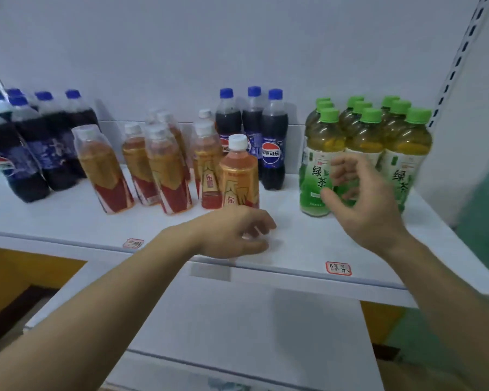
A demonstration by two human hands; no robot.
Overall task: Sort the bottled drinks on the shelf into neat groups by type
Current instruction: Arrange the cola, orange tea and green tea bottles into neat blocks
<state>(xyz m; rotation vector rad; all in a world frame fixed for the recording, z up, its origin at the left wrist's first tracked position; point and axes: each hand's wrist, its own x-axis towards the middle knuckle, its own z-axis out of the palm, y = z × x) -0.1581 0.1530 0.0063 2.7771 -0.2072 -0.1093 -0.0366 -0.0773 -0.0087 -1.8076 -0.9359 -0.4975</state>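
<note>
A: We are looking down at the white shelf (68, 221), where the drinks are standing in groups. What are we seeing on the left?

B: We are seeing dark cola bottles (29, 148) with blue caps at the far left, and orange tea bottles (164, 170) with white caps beside them.

A: And 3 more cola bottles (271, 142) are standing behind the nearest orange bottle (239, 176), near the middle. At the right, green tea bottles (361, 136) are packed in rows.

B: Our left hand (232, 232) is hovering just in front of that orange bottle, fingers loosely curled, holding nothing.

A: Our right hand (359, 198) is hanging before the green tea, fingers relaxed and spread, gripping nothing either.

B: 2 red-framed labels (338, 268) are sitting on the shelf edge.
</note>
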